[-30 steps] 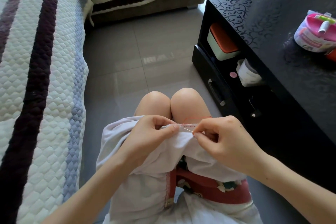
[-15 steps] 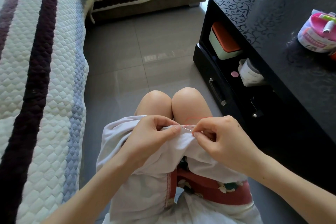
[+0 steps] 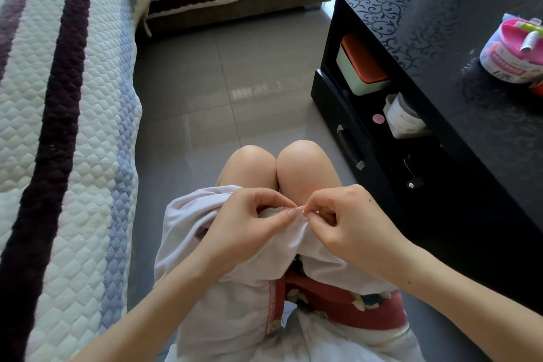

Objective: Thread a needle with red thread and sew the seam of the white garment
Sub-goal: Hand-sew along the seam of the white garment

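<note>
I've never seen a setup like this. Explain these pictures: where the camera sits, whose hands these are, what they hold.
There is no machine here: a person sews, and one wide camera worn on the head looks down at the lap, so every picture shares that view. The left hand grips a bunched fold of the soft white cloth garment lying over the lap. The right hand pinches the thin red thread at the fabric edge; the needle is too small to see surely. To the right, the glossy black patterned table carries a pink and white tub holding thread spools.
</note>
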